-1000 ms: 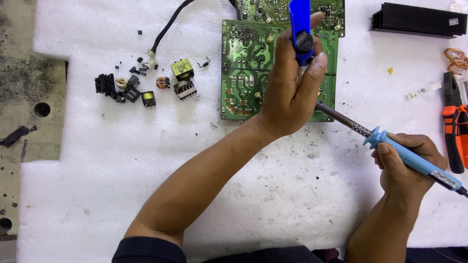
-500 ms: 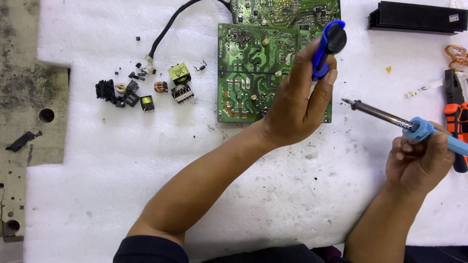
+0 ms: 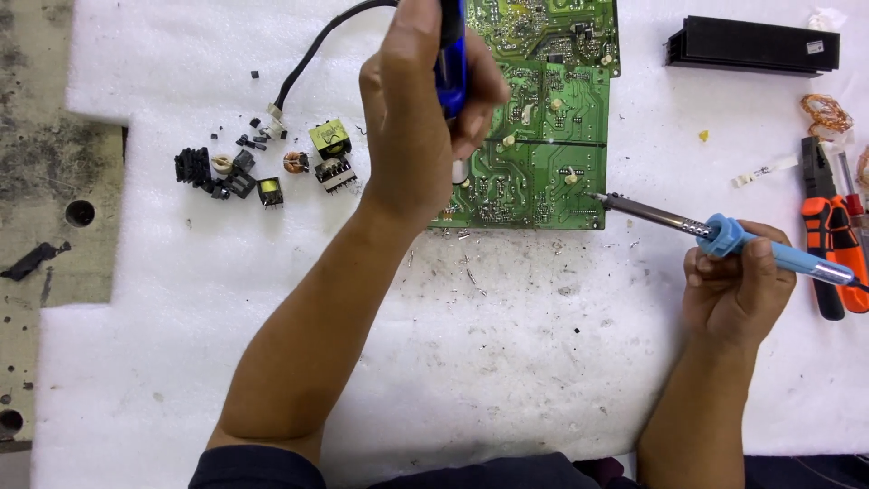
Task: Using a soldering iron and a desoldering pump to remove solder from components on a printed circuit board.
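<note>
left hand [image 3: 421,136] grip closing around blue desoldering pump [image 3: 450,54], tip over green circuit board [image 3: 543,136] | right hand [image 3: 738,290] grip clasping soldering iron [image 3: 724,237], tip touching the board's lower edge

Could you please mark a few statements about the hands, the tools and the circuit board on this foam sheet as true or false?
1. The right hand holds a soldering iron with its tip at the edge of the green circuit board. True.
2. The left hand is empty and lies flat on the foam sheet. False: it grips a blue tool above the board.
3. A small pile of loose parts lies left of the board. True.
4. The orange-handled pliers lie on the board. False: they lie on the foam at the far right.
5. A black finned block lies at the upper right. True.
</note>
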